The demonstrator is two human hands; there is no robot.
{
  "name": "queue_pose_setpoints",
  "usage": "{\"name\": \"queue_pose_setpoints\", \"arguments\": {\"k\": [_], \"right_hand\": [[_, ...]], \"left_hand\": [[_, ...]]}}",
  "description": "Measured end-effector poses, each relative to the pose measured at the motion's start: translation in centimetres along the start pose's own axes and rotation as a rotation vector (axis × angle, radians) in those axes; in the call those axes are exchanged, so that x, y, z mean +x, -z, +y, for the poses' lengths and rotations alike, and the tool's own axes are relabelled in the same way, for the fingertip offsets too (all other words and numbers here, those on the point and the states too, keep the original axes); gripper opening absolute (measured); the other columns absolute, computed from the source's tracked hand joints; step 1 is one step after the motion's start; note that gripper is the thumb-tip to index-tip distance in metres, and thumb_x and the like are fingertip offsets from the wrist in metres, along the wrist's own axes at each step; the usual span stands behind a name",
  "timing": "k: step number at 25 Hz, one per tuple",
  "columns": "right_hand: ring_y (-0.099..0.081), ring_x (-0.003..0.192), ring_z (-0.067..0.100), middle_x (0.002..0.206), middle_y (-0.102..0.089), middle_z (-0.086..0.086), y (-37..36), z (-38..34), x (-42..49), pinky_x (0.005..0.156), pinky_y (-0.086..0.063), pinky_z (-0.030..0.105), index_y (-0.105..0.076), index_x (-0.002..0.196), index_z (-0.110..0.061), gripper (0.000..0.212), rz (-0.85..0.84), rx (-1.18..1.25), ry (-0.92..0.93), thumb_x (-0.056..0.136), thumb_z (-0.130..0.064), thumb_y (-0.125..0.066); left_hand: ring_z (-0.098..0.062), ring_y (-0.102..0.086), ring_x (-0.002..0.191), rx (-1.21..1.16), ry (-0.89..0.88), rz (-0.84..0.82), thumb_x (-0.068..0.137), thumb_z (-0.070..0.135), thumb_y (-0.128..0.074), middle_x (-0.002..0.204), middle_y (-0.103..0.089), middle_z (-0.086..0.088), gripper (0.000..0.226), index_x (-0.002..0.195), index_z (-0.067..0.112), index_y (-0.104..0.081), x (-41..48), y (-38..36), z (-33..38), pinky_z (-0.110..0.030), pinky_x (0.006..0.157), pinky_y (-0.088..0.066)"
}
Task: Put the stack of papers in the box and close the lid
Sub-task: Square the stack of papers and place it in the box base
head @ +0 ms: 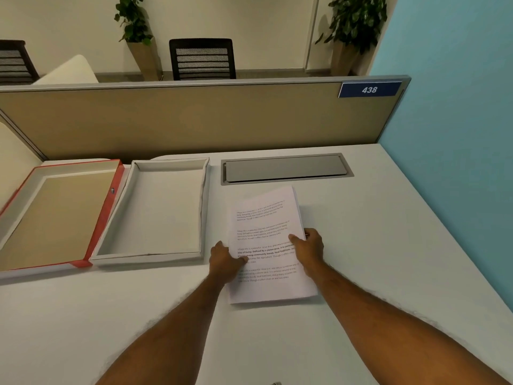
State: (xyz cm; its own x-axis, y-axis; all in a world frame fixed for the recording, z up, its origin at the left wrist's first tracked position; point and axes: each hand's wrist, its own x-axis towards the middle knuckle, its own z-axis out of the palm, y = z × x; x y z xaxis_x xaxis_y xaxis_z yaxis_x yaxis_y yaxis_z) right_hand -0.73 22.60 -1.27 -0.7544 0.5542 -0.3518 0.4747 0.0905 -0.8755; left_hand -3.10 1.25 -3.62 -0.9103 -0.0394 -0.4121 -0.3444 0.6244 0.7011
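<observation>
A stack of printed white papers [266,226] lies on the white desk, right of centre. My left hand [225,261] grips its left edge, thumb on top. My right hand [308,247] grips its right edge, thumb resting on the top sheet. To the left, an open white box [204,207] lies flat and empty. Its red-edged lid [104,215] lies open beside it at the far left, inner side up.
A grey cable-port cover [286,168] is set into the desk behind the papers. A beige partition [194,120] bounds the desk's far side and a blue wall [458,134] the right. Chairs and potted plants stand beyond the partition.
</observation>
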Motion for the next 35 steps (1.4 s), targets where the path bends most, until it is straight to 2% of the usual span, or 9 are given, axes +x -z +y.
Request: {"name": "queue_pose_setpoints", "arguments": {"k": [6, 10, 12, 15, 21, 25, 30, 33, 35], "right_hand": [[-0.071, 0.091, 0.024, 0.110, -0.068, 0.007, 1.5, -0.3, -3.1, 0.073, -0.062, 0.029, -0.056, 0.113, -0.011, 0.031, -0.075, 0.124, 0.275, 0.086, -0.018, -0.069], [-0.070, 0.093, 0.025, 0.110, -0.068, 0.007, 2.7, -0.9, -3.5, 0.077, -0.061, 0.032, -0.054, 0.113, -0.011, 0.031, -0.096, 0.146, 0.306, 0.086, -0.016, -0.069], [-0.070, 0.094, 0.029, 0.111, -0.068, 0.012, 3.3, -1.2, -3.2, 0.082, -0.060, 0.041, -0.053, 0.112, -0.010, 0.030, -0.094, 0.160, 0.283, 0.086, -0.013, -0.068], [-0.070, 0.093, 0.030, 0.111, -0.069, 0.015, 4.6, -2.0, -2.5, 0.084, -0.059, 0.045, -0.050, 0.111, -0.011, 0.032, -0.104, 0.147, 0.299, 0.085, -0.010, -0.069], [-0.065, 0.088, 0.015, 0.098, -0.066, -0.002, 5.5, -3.5, -2.3, 0.077, -0.054, 0.027, -0.050, 0.106, -0.019, 0.037, -0.066, 0.113, 0.457, 0.081, -0.005, -0.072], [-0.064, 0.088, 0.008, 0.097, -0.063, -0.009, 5.5, -3.6, -2.8, 0.075, -0.055, 0.021, -0.050, 0.107, -0.020, 0.033, -0.087, 0.085, 0.515, 0.083, -0.013, -0.072], [-0.069, 0.082, 0.017, 0.093, -0.068, 0.004, 6.1, -7.6, -4.3, 0.067, -0.059, 0.029, -0.059, 0.104, -0.018, 0.034, -0.095, 0.270, 0.556, 0.081, -0.042, -0.066], [-0.061, 0.061, 0.006, 0.070, -0.061, 0.002, 6.0, -11.6, -5.1, 0.052, -0.048, 0.019, -0.054, 0.076, -0.020, 0.035, 0.052, 0.363, 0.554, 0.084, -0.054, -0.053], [-0.058, 0.060, 0.015, 0.066, -0.056, 0.009, 5.6, -13.2, -5.2, 0.051, -0.044, 0.024, -0.048, 0.069, -0.014, 0.045, 0.155, 0.334, 0.493, 0.087, -0.055, -0.051]], "left_hand": [[-0.030, -0.052, 0.120, -0.208, 0.062, -0.027, 0.072, 0.064, -0.069, 0.121, -0.045, -0.003, 0.085, 0.131, 0.007, -0.046, 0.6, 0.4, 1.0, -0.047, 0.102, -0.046], [-0.025, -0.065, 0.105, -0.546, -0.107, -0.031, 0.082, 0.043, -0.070, 0.123, -0.059, -0.007, 0.055, 0.120, 0.013, -0.043, -0.5, 0.1, 1.7, -0.036, 0.079, -0.059], [-0.025, -0.068, 0.100, -0.560, -0.195, 0.038, 0.086, 0.039, -0.068, 0.116, -0.063, -0.006, 0.048, 0.118, 0.015, -0.042, -1.4, 0.1, 2.4, -0.038, 0.076, -0.061], [-0.014, -0.069, 0.090, -0.535, -0.318, 0.148, 0.087, 0.035, -0.067, 0.105, -0.062, 0.005, 0.041, 0.114, 0.018, -0.042, -2.8, 0.5, 4.2, -0.023, 0.063, -0.059], [0.006, -0.063, 0.094, -0.505, -0.542, 0.217, 0.088, 0.024, -0.067, 0.105, -0.059, 0.016, 0.035, 0.111, 0.028, -0.040, -4.0, 1.7, 5.7, -0.012, 0.063, -0.054], [-0.003, -0.063, 0.095, -0.514, -0.562, 0.263, 0.088, 0.024, -0.067, 0.104, -0.057, 0.021, 0.036, 0.111, 0.032, -0.040, -4.9, 1.7, 5.6, -0.019, 0.066, -0.058], [-0.014, -0.069, 0.091, -0.622, -0.646, 0.230, 0.086, 0.046, -0.060, 0.105, -0.067, 0.001, 0.049, 0.121, 0.012, -0.054, -6.0, 4.6, 9.0, -0.024, 0.067, -0.059], [-0.008, -0.065, 0.070, -0.713, -0.597, 0.342, 0.084, 0.064, -0.045, 0.079, -0.067, -0.002, 0.053, 0.091, 0.016, -0.065, -6.9, 6.3, 12.7, -0.017, 0.056, -0.049], [-0.011, -0.061, 0.062, -0.717, -0.461, 0.428, 0.085, 0.066, -0.042, 0.067, -0.062, 0.000, 0.050, 0.069, 0.022, -0.058, -7.3, 6.6, 14.4, -0.020, 0.052, -0.044]]}}
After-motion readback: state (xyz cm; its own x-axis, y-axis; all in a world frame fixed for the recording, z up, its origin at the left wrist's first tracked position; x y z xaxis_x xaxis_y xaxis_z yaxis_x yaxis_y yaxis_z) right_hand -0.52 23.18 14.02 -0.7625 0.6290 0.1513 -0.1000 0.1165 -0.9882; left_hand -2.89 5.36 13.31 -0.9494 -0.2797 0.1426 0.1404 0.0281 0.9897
